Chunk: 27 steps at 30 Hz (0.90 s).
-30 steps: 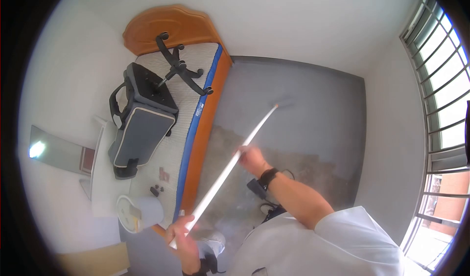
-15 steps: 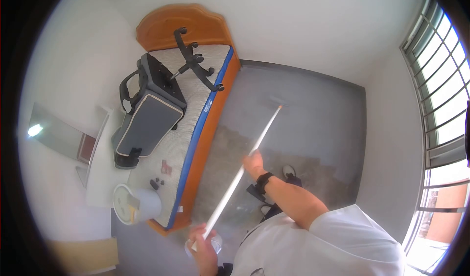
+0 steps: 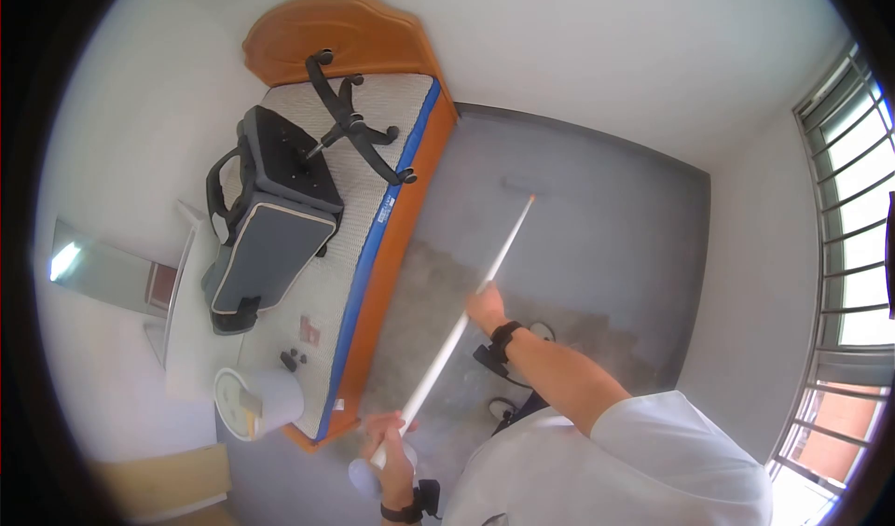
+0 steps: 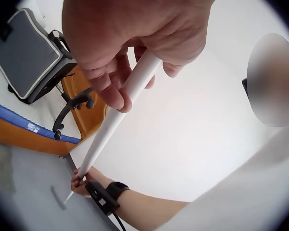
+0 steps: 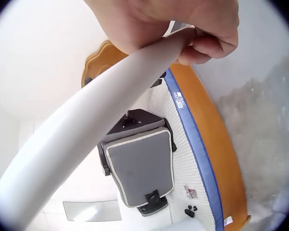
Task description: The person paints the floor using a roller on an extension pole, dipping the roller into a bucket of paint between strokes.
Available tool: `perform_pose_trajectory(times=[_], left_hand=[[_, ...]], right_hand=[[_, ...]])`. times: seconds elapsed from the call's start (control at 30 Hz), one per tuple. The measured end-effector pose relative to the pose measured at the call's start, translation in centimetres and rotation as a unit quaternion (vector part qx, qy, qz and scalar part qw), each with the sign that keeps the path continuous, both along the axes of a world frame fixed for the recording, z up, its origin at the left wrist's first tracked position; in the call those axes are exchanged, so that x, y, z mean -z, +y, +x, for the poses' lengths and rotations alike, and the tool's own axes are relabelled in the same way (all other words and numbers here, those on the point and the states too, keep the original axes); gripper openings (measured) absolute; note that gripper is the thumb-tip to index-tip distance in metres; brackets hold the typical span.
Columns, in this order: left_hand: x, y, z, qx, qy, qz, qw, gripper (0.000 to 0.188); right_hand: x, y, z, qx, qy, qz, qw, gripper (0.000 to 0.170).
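Note:
A long-handled paint roller with a white pole (image 3: 438, 367) slants across the head view. Near its butt end my left hand (image 3: 392, 451) grips the pole, fingers and thumb curled round it in the left wrist view. Farther along, my right hand (image 3: 485, 308) holds the same pole in a closed grasp, clearest in the right wrist view. At the far end, past an orange tip, the grey roller head (image 4: 58, 198) lies over the floor (image 3: 597, 218). That far floor is smooth, even grey; nearer my feet it is patchy and rough.
A bed with a bare mattress (image 3: 378, 106) lines the left side, an upturned office chair (image 3: 280, 256) on it. A white bucket (image 3: 280, 400) stands by the bed's near end. Walls bound the floor; a barred window (image 3: 853, 218) is at right.
The left hand has come rightward in the head view, nearer my body, while the right hand stays near the same spot. The roller head has shifted slightly, and the head view has tilted a little.

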State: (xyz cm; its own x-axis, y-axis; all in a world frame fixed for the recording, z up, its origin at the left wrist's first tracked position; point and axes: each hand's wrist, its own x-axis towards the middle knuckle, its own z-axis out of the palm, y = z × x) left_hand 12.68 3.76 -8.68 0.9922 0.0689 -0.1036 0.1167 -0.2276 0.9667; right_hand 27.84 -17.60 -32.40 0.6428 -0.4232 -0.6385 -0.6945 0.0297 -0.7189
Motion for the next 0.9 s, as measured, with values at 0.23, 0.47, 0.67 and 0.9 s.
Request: perform_pose_trajectory(times=[0.23, 0.47, 0.67, 0.9], left_hand=[[1.8, -12.4, 10.3, 0.041, -0.011, 0.0, 0.999, 0.013], [3.8, -20.1, 16.0, 0.075, -0.04, 0.0, 0.996, 0.02], [4.3, -19.1, 15.7, 0.053, -0.03, -0.031, 0.998, 0.012], [-1.5, -10.2, 8.8, -0.017, -0.016, 0.107, 0.994, 0.01]], right_hand=[[0.7, -8.8, 7.3, 0.012, -0.059, -0.015, 0.998, 0.053], [-1.4, -16.3, 12.4, 0.04, -0.032, 0.091, 0.995, 0.052], [-0.2, -17.6, 13.6, 0.005, 0.003, 0.148, 0.989, 0.042], [8.6, -12.7, 10.5, -0.237, -0.302, -0.095, 0.919, 0.013]])
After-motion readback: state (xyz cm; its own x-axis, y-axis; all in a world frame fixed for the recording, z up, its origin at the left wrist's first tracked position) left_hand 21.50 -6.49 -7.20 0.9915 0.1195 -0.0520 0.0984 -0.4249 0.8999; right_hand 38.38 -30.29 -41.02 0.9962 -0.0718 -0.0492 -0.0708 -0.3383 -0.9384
